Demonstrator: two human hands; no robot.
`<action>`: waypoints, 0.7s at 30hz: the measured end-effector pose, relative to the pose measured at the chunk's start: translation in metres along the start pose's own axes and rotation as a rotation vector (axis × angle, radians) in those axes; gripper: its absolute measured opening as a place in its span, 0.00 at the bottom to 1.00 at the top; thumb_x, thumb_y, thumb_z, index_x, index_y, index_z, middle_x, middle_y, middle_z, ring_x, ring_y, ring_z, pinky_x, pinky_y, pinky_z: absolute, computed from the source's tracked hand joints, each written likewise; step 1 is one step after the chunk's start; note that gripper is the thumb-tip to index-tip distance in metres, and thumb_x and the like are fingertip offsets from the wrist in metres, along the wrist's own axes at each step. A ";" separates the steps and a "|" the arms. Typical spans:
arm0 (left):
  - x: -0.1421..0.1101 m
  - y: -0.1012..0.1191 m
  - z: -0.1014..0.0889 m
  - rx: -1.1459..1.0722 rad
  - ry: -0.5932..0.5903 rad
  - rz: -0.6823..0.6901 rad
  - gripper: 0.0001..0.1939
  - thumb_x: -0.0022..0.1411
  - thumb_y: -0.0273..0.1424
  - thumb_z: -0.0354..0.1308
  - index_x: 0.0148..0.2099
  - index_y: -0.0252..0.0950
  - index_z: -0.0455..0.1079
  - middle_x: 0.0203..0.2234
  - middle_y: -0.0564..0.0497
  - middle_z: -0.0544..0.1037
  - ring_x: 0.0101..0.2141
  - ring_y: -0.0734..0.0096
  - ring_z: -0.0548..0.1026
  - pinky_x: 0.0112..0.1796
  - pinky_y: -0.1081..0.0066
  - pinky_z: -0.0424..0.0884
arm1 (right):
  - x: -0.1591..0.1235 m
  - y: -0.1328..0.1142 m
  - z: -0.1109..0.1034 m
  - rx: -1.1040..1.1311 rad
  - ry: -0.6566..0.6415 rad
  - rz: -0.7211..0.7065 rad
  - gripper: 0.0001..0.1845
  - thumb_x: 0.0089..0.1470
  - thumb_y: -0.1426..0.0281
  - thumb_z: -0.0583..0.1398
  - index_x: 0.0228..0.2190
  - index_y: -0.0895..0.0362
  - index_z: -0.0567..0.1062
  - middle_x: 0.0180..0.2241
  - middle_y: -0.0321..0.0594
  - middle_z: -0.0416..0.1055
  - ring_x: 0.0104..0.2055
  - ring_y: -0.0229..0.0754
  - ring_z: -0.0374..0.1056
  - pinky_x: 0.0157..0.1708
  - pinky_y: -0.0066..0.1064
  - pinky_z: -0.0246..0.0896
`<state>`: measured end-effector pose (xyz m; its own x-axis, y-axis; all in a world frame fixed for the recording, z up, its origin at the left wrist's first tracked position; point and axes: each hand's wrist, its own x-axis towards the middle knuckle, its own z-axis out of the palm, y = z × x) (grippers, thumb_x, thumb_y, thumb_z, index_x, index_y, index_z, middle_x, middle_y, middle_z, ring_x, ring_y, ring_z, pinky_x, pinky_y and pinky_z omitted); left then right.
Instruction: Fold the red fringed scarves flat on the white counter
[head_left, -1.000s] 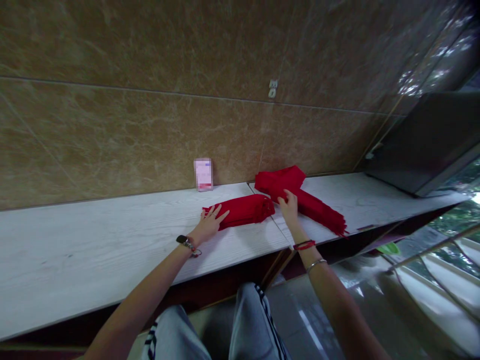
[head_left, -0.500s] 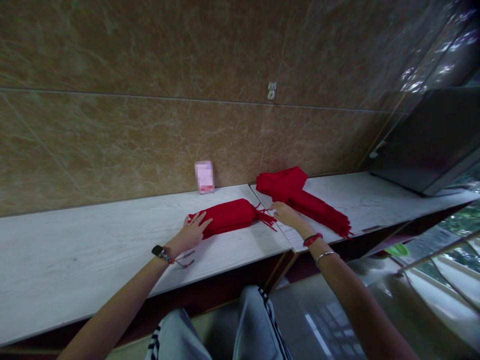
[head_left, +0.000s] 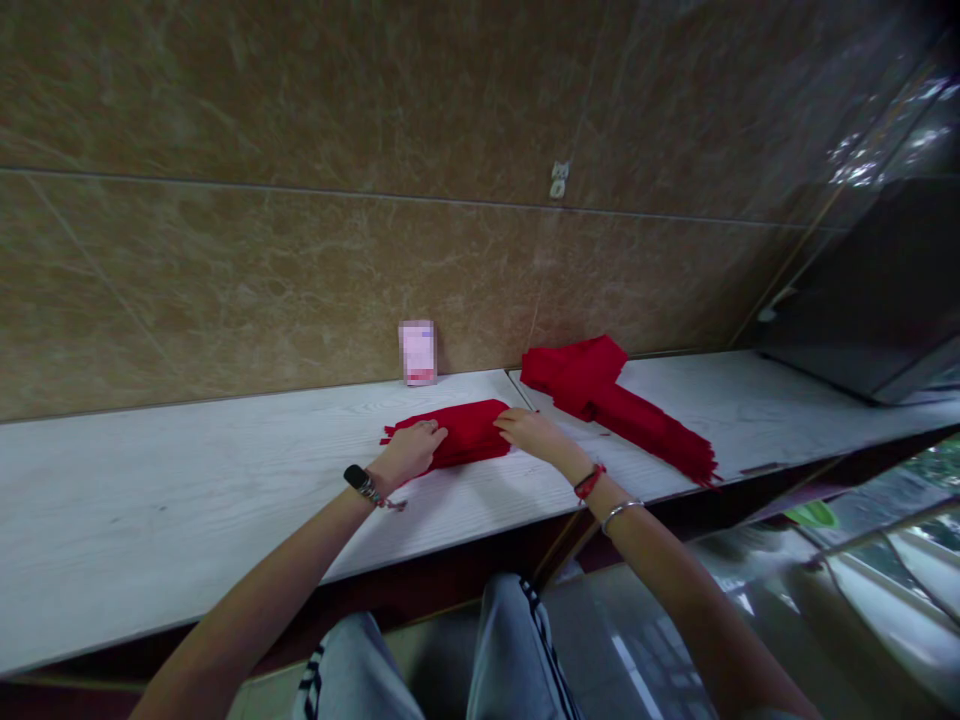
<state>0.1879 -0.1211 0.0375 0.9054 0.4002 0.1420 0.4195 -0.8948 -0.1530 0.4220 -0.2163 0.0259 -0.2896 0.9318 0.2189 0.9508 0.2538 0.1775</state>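
A red fringed scarf (head_left: 470, 437), folded into a flat strip, lies on the white wooden counter in front of me. My left hand (head_left: 411, 450) is on its left part, fingers drawn together and gripping the cloth; a bit of fringe shows beyond it. At the scarf's right end, my right hand (head_left: 534, 436) has its fingertips pinched on the edge. No fringe shows at that end. To the right lies a second red fringed scarf (head_left: 600, 385), bent at an angle, with neither hand touching it.
A pink-and-white packet (head_left: 418, 355), blurred out, leans against the brown marbled wall (head_left: 300, 270). Two white counters (head_left: 225, 460) meet at a seam near my right hand. A dark boxy appliance (head_left: 847, 290) stands at the far right. My knees are below the counter's front edge.
My right hand has moved left onto the scarf's end, and the loose fringe there is out of sight. My left hand has slid inward, its spread fingers now closed on the cloth.
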 end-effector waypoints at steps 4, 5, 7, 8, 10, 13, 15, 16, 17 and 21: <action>-0.002 0.001 -0.006 -0.013 0.039 -0.085 0.15 0.60 0.20 0.42 0.45 0.33 0.66 0.41 0.42 0.70 0.41 0.64 0.71 0.36 0.67 0.71 | 0.004 -0.008 -0.006 -0.077 -0.016 -0.033 0.11 0.53 0.79 0.55 0.39 0.62 0.72 0.37 0.48 0.72 0.40 0.43 0.67 0.41 0.32 0.61; -0.003 0.001 -0.007 -0.018 0.055 -0.099 0.15 0.61 0.21 0.42 0.45 0.33 0.66 0.41 0.42 0.70 0.41 0.64 0.71 0.36 0.67 0.71 | 0.004 -0.009 -0.007 -0.077 0.002 -0.018 0.11 0.53 0.80 0.54 0.38 0.63 0.72 0.36 0.47 0.72 0.39 0.43 0.67 0.40 0.32 0.62; -0.007 -0.001 -0.007 -0.028 0.078 -0.104 0.15 0.61 0.21 0.42 0.46 0.34 0.65 0.41 0.42 0.69 0.41 0.65 0.71 0.36 0.67 0.72 | 0.002 -0.010 -0.007 -0.055 0.073 0.031 0.12 0.54 0.80 0.53 0.38 0.63 0.72 0.36 0.47 0.72 0.38 0.42 0.67 0.40 0.32 0.62; -0.010 -0.002 -0.006 -0.032 0.082 -0.094 0.15 0.61 0.20 0.42 0.47 0.34 0.65 0.43 0.42 0.69 0.42 0.64 0.71 0.37 0.67 0.72 | 0.000 -0.010 -0.005 -0.041 0.113 0.045 0.12 0.54 0.80 0.52 0.39 0.63 0.72 0.36 0.47 0.72 0.39 0.42 0.67 0.41 0.32 0.62; -0.016 -0.004 0.002 -0.041 0.083 -0.052 0.17 0.60 0.19 0.43 0.48 0.34 0.65 0.47 0.41 0.67 0.45 0.64 0.69 0.40 0.66 0.71 | -0.006 -0.009 0.000 -0.026 0.165 0.025 0.13 0.54 0.80 0.52 0.39 0.62 0.72 0.39 0.48 0.71 0.42 0.42 0.67 0.43 0.33 0.62; -0.025 -0.006 0.017 -0.057 0.099 0.005 0.19 0.59 0.17 0.43 0.50 0.33 0.64 0.53 0.39 0.64 0.51 0.62 0.66 0.45 0.64 0.69 | -0.014 -0.008 0.011 -0.024 0.160 -0.035 0.15 0.53 0.81 0.52 0.41 0.62 0.72 0.42 0.48 0.70 0.46 0.43 0.66 0.45 0.34 0.62; -0.028 -0.006 0.025 -0.061 0.107 0.009 0.19 0.59 0.17 0.43 0.50 0.31 0.64 0.54 0.38 0.64 0.53 0.62 0.64 0.47 0.63 0.68 | -0.017 -0.007 0.018 -0.019 0.154 -0.029 0.17 0.53 0.82 0.51 0.44 0.63 0.71 0.45 0.50 0.70 0.49 0.44 0.65 0.47 0.35 0.62; -0.029 -0.006 0.028 -0.062 0.109 0.006 0.19 0.60 0.17 0.42 0.50 0.30 0.64 0.54 0.38 0.64 0.53 0.61 0.64 0.47 0.63 0.68 | -0.017 -0.006 0.021 -0.015 0.157 -0.022 0.18 0.53 0.82 0.51 0.45 0.63 0.70 0.46 0.51 0.69 0.50 0.45 0.64 0.48 0.35 0.62; -0.030 -0.007 0.030 -0.065 0.110 0.005 0.19 0.60 0.17 0.41 0.51 0.30 0.64 0.55 0.38 0.64 0.53 0.62 0.64 0.47 0.62 0.68 | -0.017 -0.006 0.022 -0.009 0.161 -0.020 0.18 0.53 0.82 0.51 0.45 0.63 0.70 0.47 0.51 0.68 0.51 0.45 0.64 0.49 0.36 0.61; -0.031 -0.009 0.028 -0.094 0.114 -0.003 0.21 0.60 0.17 0.41 0.53 0.32 0.62 0.55 0.40 0.64 0.52 0.65 0.66 0.47 0.64 0.69 | -0.016 -0.003 0.023 0.030 0.162 -0.046 0.19 0.53 0.83 0.51 0.44 0.62 0.71 0.46 0.50 0.70 0.50 0.45 0.65 0.50 0.37 0.60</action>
<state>0.1578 -0.1203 0.0065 0.8886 0.3821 0.2537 0.4088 -0.9106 -0.0605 0.4268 -0.2260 -0.0005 -0.3447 0.8656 0.3632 0.9383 0.3055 0.1623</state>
